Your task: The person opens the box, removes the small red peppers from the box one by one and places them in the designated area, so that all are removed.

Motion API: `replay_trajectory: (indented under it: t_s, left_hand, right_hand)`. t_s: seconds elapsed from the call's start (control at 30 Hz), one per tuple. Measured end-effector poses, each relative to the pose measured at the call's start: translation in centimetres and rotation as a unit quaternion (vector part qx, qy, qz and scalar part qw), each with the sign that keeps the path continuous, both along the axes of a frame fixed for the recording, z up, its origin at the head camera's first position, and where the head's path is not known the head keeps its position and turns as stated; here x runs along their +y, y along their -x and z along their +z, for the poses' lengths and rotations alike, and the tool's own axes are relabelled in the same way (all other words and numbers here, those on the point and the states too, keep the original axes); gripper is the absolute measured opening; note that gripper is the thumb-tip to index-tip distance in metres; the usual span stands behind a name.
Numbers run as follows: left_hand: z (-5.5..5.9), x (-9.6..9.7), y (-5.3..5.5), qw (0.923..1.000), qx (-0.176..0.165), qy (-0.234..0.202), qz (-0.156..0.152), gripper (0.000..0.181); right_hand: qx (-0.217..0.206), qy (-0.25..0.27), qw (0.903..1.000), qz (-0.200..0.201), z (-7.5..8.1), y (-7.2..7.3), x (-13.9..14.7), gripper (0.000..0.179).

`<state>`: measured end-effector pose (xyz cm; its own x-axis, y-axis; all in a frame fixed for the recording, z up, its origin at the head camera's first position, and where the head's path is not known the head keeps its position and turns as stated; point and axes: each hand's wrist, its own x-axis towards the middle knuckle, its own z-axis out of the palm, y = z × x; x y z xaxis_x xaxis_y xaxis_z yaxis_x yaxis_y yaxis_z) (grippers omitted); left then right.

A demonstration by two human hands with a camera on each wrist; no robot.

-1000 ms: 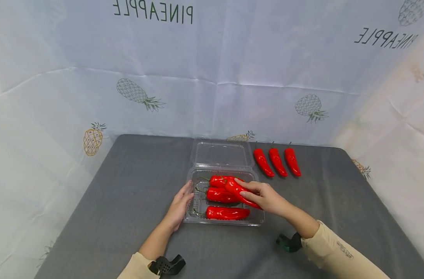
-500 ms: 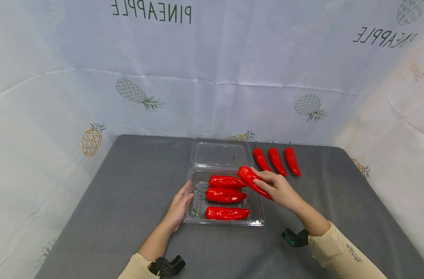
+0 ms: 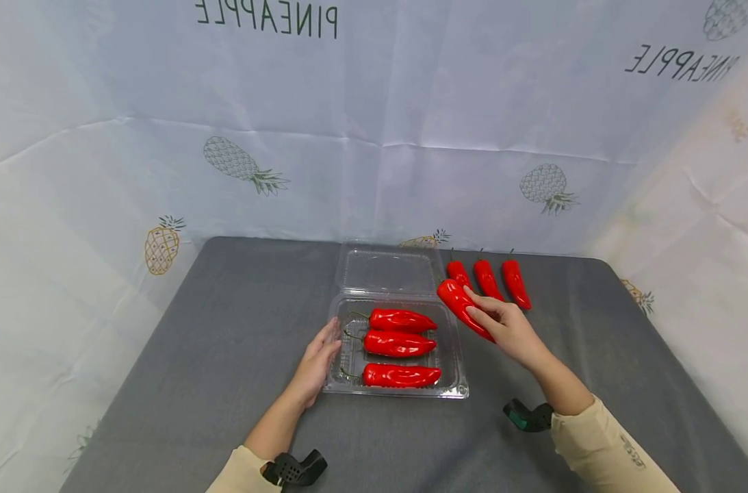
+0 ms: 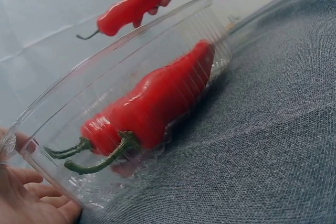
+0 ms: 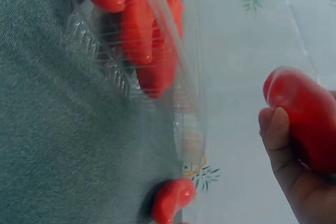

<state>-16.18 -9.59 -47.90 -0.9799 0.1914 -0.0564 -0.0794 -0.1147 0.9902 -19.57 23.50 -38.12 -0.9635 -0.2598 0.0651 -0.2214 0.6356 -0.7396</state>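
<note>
Left hand (image 3: 314,364) holds a clear plastic container (image 3: 449,356); right hand (image 3: 512,330), gripping a tapered red pepper (image 3: 458,303) beside it, should squeeze lightly.

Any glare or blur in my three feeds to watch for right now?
Head: small white highlights on the peppers in the clear tray; left wrist: glints along the tray's wall, backdrop soft; right wrist: dimmest of the three, those peppers hazy where seen through the tray's wall.

Right wrist view crops the held pepper (image 5: 310,119) — sleeve lettering (image 3: 632,452) blurs.
</note>
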Motion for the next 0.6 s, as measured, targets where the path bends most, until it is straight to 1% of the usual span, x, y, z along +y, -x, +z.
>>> replay_trajectory:
  t_s: [0.13,0.3,0.5,0.6]
  left_hand:
    - [0.0,-0.1,0.0,1.0000,0.001,0.003,0.000,0.054]
    - [0.0,-0.1,0.0,1.0000,-0.002,0.005,0.000,0.055]
    - [0.0,-0.1,0.0,1.0000,-0.006,0.004,0.001,0.055]
    - [0.1,-0.1,0.0,1.0000,-0.005,0.004,0.001,0.055]
  right_hand:
    - [0.001,-0.003,0.9988,-0.049,-0.4,-0.1,0.5,0.050]
    - [0.006,0.001,0.9942,-0.107,-1.2,0.1,1.6,0.050]
    - [0.010,0.021,0.9876,-0.155,-1.9,0.8,3.4,0.052]
    - [0.015,0.040,0.9827,-0.180,-2.1,1.3,4.5,0.053]
